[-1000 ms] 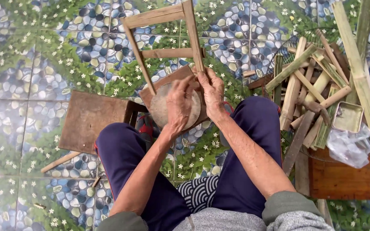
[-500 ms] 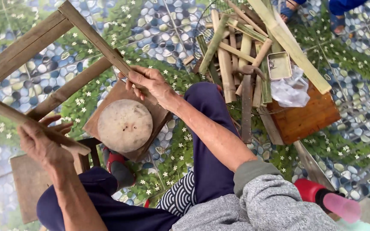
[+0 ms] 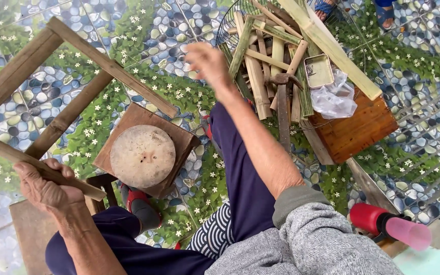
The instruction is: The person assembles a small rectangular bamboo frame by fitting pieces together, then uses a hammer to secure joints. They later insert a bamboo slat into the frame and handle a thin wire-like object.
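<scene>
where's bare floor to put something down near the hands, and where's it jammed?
Free: tiled floor between the bamboo frame and the wire basket; also the floor right of the wooden box. Crowded: the bamboo sticks, hammer, metal tin and plastic bag beside the right hand. The left hand grips the frame.

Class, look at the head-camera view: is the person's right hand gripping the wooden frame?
No: the right hand is raised free above the bamboo sticks, while only the left hand grips the wooden frame.
</scene>
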